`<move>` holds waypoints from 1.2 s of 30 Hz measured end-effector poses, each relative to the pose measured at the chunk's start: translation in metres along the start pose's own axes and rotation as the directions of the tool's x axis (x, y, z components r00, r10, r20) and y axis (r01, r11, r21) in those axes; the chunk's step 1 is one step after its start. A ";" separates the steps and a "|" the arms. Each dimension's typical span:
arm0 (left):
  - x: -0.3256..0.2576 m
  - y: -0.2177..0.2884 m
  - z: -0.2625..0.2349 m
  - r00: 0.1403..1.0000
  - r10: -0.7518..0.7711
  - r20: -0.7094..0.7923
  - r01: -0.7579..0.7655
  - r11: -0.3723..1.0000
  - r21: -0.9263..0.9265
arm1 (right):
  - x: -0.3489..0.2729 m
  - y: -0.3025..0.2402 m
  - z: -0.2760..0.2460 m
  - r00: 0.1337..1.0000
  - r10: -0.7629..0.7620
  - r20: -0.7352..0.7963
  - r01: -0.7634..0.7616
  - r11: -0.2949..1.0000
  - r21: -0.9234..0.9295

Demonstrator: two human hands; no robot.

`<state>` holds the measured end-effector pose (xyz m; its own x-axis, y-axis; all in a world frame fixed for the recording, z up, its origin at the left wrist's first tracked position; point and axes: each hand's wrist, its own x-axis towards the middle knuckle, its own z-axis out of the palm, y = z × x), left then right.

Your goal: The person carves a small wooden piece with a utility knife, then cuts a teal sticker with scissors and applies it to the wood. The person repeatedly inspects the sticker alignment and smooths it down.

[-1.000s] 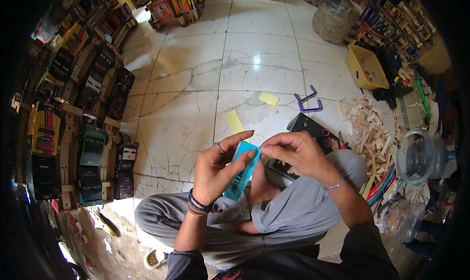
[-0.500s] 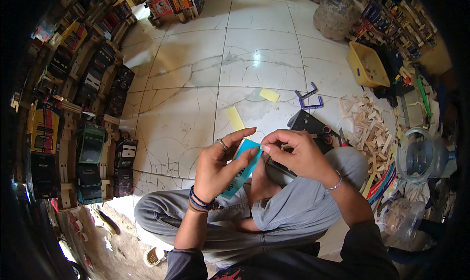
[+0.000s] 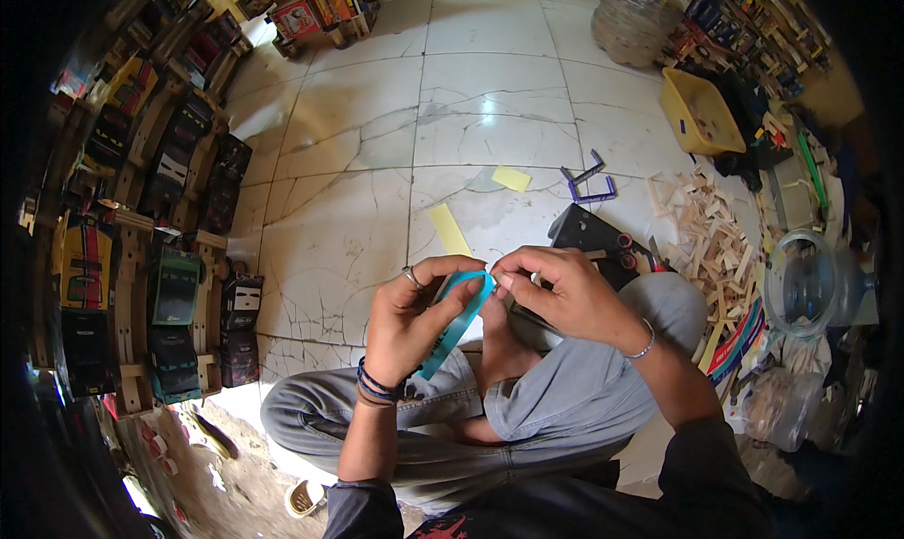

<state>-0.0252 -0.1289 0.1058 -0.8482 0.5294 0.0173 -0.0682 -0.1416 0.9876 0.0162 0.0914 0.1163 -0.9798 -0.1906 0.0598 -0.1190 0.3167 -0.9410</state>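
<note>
A turquoise strip with dark printing is held over my crossed legs, its face turned mostly edge-on. My left hand grips it between thumb and fingers near the upper end. At that same end my right hand is closed in a pinch, and a small whitish bit shows between the fingertips. Whether that bit is a backing layer or the strip's own edge is too small to tell. Beyond my hands, two pale yellow paper strips, a longer one and a shorter one, lie on the tiles.
Right of the yellow strips lie purple angular pieces and a black box with red-handled scissors. A heap of small wooden pieces spreads beside my right knee, below a yellow basin. Racks with decorated boxes stand at left.
The turquoise strip has turned from showing its printed face to a narrower, more edge-on view. My hands have shifted slightly left; the right fingertips remain at its upper end.
</note>
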 end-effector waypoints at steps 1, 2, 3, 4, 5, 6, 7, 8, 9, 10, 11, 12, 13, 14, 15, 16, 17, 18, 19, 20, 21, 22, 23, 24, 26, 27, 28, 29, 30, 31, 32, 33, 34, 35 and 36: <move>-0.001 0.000 0.000 1.000 -0.020 -0.011 0.020 1.000 0.003 | 0.000 0.000 -0.001 1.000 -0.012 -0.005 0.012 1.000 -0.025; -0.001 0.001 0.000 0.999 -0.039 -0.024 0.040 0.999 0.007 | 0.001 0.000 -0.002 1.000 -0.019 -0.006 0.019 0.999 -0.048; -0.001 0.001 -0.001 0.998 -0.046 -0.031 0.046 0.999 0.013 | 0.001 0.000 -0.003 1.000 -0.029 -0.007 0.028 0.996 -0.079; -0.001 0.001 -0.001 0.998 -0.052 -0.038 0.053 0.998 0.020 | 0.001 -0.001 -0.004 0.999 -0.037 -0.019 0.036 0.996 -0.076; -0.001 0.002 -0.001 0.996 -0.066 -0.052 0.067 0.997 0.024 | 0.001 -0.002 -0.005 0.998 -0.049 -0.033 0.046 0.996 -0.081; -0.001 0.003 -0.001 0.997 -0.058 -0.055 0.059 0.998 0.024 | 0.002 -0.003 -0.006 0.997 -0.059 -0.046 0.055 0.995 -0.086; -0.001 0.003 -0.001 0.996 -0.057 -0.063 0.059 0.998 0.022 | 0.001 -0.004 -0.007 0.997 -0.066 -0.045 0.061 0.993 -0.105; -0.001 0.004 0.000 0.996 -0.057 -0.072 0.059 0.998 0.019 | 0.001 -0.004 -0.007 0.997 -0.071 -0.043 0.066 0.990 -0.123; -0.001 0.004 0.000 0.996 -0.058 -0.070 0.060 0.997 0.039 | 0.001 -0.004 -0.007 0.996 -0.077 -0.042 0.070 0.987 -0.142; -0.001 0.004 0.000 0.996 -0.058 -0.068 0.062 0.996 0.058 | 0.001 -0.004 -0.006 0.995 -0.091 -0.048 0.083 0.986 -0.143; -0.001 0.005 0.000 0.995 -0.068 -0.072 0.074 0.994 0.081 | 0.001 -0.004 -0.005 0.993 -0.104 -0.054 0.095 0.985 -0.144; -0.002 0.005 0.001 0.996 -0.057 -0.064 0.062 0.995 0.074 | 0.001 -0.004 -0.005 0.991 -0.118 -0.059 0.108 0.983 -0.146; -0.002 0.005 0.001 0.997 -0.055 -0.063 0.059 0.996 0.069 | 0.002 -0.003 -0.004 0.989 -0.132 -0.060 0.122 0.981 -0.154; -0.002 0.005 0.002 0.997 -0.052 -0.062 0.056 0.996 0.065 | 0.002 -0.002 -0.003 0.987 -0.147 -0.061 0.135 0.977 -0.162; -0.002 0.005 0.002 0.997 -0.055 -0.059 0.059 0.996 0.067 | 0.002 -0.002 -0.003 0.985 -0.159 -0.064 0.146 0.975 -0.170; -0.002 0.005 0.002 0.997 -0.058 -0.056 0.062 0.996 0.069 | 0.001 -0.001 -0.003 0.986 -0.157 -0.062 0.145 0.975 -0.170; -0.002 0.006 0.002 0.996 -0.068 -0.057 0.072 0.995 0.070 | 0.001 -0.001 -0.003 0.986 -0.153 -0.063 0.141 0.975 -0.170; -0.002 0.006 0.002 0.997 -0.060 -0.053 0.064 0.995 0.074 | 0.001 -0.001 -0.003 0.986 -0.154 -0.063 0.141 0.976 -0.168; -0.002 0.006 0.002 0.997 -0.059 -0.052 0.063 0.995 0.077 | 0.001 0.000 -0.003 0.988 -0.144 -0.060 0.132 0.977 -0.166; -0.002 0.006 0.001 0.997 -0.061 -0.054 0.065 0.995 0.078 | 0.001 0.000 -0.003 0.989 -0.139 -0.056 0.129 0.978 -0.162; -0.002 0.005 0.001 0.997 -0.062 -0.054 0.066 0.994 0.088 | 0.001 0.000 -0.003 0.989 -0.138 -0.053 0.128 0.979 -0.157; -0.002 0.005 0.001 0.996 -0.065 -0.057 0.070 0.993 0.095 | 0.001 0.000 -0.003 0.990 -0.133 -0.051 0.123 0.980 -0.155; -0.002 0.004 0.001 0.995 -0.073 -0.061 0.079 0.991 0.103 | 0.001 0.000 -0.003 0.990 -0.131 -0.050 0.122 0.981 -0.151; -0.002 0.003 0.001 0.996 -0.070 -0.057 0.075 0.993 0.090 | 0.001 0.001 -0.003 0.990 -0.133 -0.050 0.124 0.981 -0.149; -0.002 0.001 0.001 0.996 -0.066 -0.054 0.069 0.995 0.066 | 0.001 0.001 -0.003 0.994 -0.104 -0.040 0.098 0.987 -0.127; -0.002 0.000 0.001 0.998 -0.042 -0.054 0.046 0.996 0.071 | 0.001 0.002 -0.003 0.995 -0.091 -0.036 0.086 0.989 -0.117; 0.000 -0.002 0.001 0.998 -0.013 -0.055 0.018 0.997 0.075 | 0.000 0.002 -0.003 0.998 -0.058 -0.025 0.056 0.995 -0.078; 0.002 -0.004 0.002 0.998 0.016 -0.056 -0.011 0.997 0.080 | 0.001 0.002 -0.003 1.000 -0.025 -0.013 0.024 0.999 -0.039; 0.004 -0.005 0.002 0.990 0.116 -0.083 -0.100 0.979 0.177 | 0.001 0.002 -0.003 1.000 0.002 -0.005 -0.002 1.000 -0.006; 0.007 -0.007 0.003 0.971 0.217 -0.099 -0.183 0.944 0.275 | 0.001 0.002 -0.003 0.999 0.042 -0.012 -0.042 0.998 0.048; 0.010 -0.008 0.004 0.943 0.317 -0.101 -0.261 0.893 0.366 | 0.001 0.002 -0.003 0.997 0.078 -0.023 -0.075 0.992 0.096; 0.010 -0.008 0.004 0.921 0.380 -0.084 -0.296 0.824 0.483 | 0.002 0.002 -0.003 0.995 0.097 -0.028 -0.092 0.986 0.141; 0.011 -0.008 0.005 0.897 0.439 -0.056 -0.326 0.741 0.587 | 0.002 0.001 -0.003 0.992 0.115 -0.056 -0.107 0.985 0.137; 0.011 -0.009 0.006 0.873 0.487 -0.033 -0.336 0.649 0.683 | 0.003 0.001 -0.003 0.990 0.117 -0.079 -0.106 0.986 0.129; 0.010 -0.009 0.008 0.896 0.441 -0.052 -0.321 0.722 0.613 | 0.003 0.000 -0.003 0.987 0.120 -0.103 -0.109 0.988 0.112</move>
<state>-0.0290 -0.1156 0.0982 -0.8171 0.3685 0.4434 0.5445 0.2404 0.8035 0.0130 0.0936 0.1172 -0.9983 -0.0547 -0.0201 0.0070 0.2293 -0.9733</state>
